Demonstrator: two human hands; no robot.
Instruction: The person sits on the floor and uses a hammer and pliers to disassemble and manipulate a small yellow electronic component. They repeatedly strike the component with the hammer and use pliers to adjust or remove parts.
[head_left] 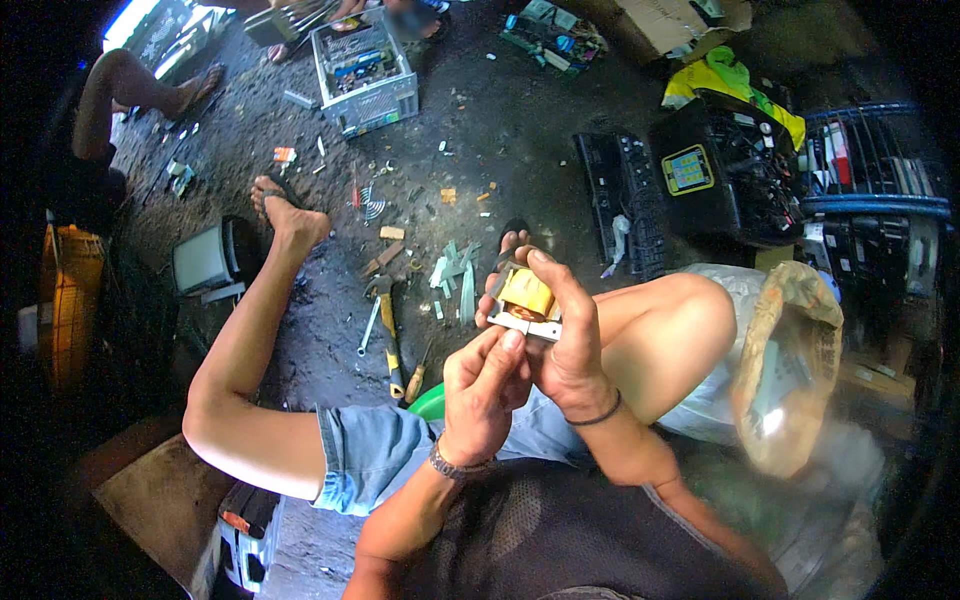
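Observation:
A small transformer (pixel 527 290), with yellow tape around its coil, copper wire showing and a pale plate along its near side, is held up above my lap. My right hand (pixel 572 340) is closed around it, the thumb along its right side and fingers at its far left. At the near edge my left hand (pixel 482 395) pinches with thumb and forefinger against the pale plate. What exactly lies between those fingertips is too small to tell. Beyond my hands, pale metal strips (pixel 466 285) lie scattered on the ground.
A hammer (pixel 390 345), a wrench (pixel 369 330) and a screwdriver (pixel 417 380) lie between my legs. Ahead stands a grey crate (pixel 380 115) of parts. To the right are a keyboard (pixel 635 200), a black bin (pixel 715 170) and an open sack (pixel 755 380). Other people sit at the far left and top.

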